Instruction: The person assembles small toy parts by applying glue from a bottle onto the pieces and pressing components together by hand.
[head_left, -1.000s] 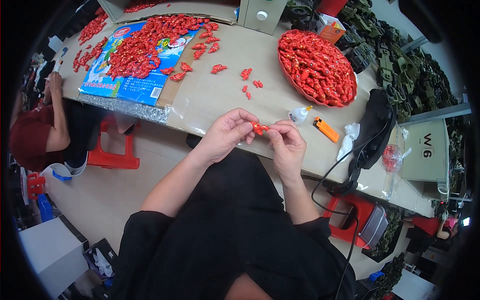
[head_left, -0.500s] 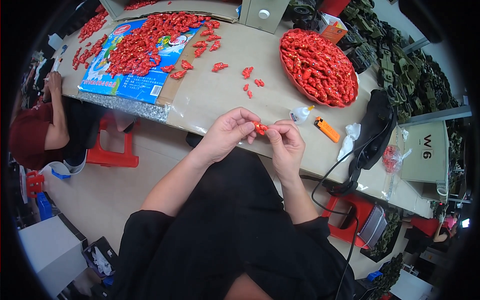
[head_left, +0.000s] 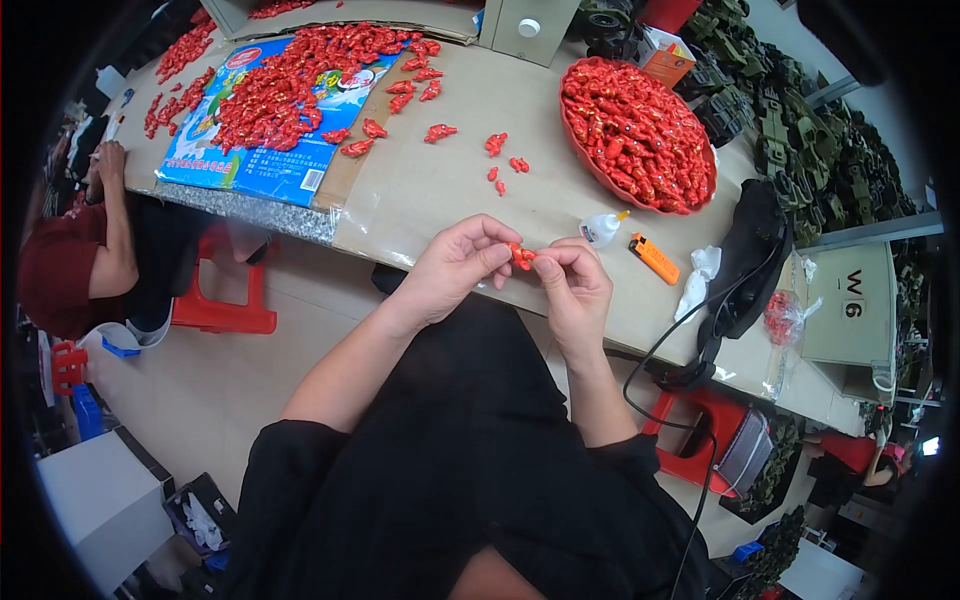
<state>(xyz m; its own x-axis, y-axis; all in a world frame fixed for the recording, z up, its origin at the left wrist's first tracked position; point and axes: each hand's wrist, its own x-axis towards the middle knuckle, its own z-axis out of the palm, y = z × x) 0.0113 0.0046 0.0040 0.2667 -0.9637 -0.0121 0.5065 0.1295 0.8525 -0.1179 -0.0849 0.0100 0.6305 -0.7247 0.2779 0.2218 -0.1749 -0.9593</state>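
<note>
Fingers of the left hand [head_left: 455, 268] and right hand [head_left: 575, 290] are pinching closed on one small red plastic piece [head_left: 520, 256], holding it just above the near edge of the surface [head_left: 440, 190], beside a small glue bottle [head_left: 602, 229] and an orange lighter [head_left: 655, 259].

person, seated, viewed from above. clothing: black garment over torso and lap, loose, matte, with soft folds; black sleeves ending near the elbows, cuffs slightly bunched. forearms bare. left hand [head_left: 455, 265]: bare, no glove, no ring seen. right hand [head_left: 572, 290]: bare, no glove, no watch or wristband.
</note>
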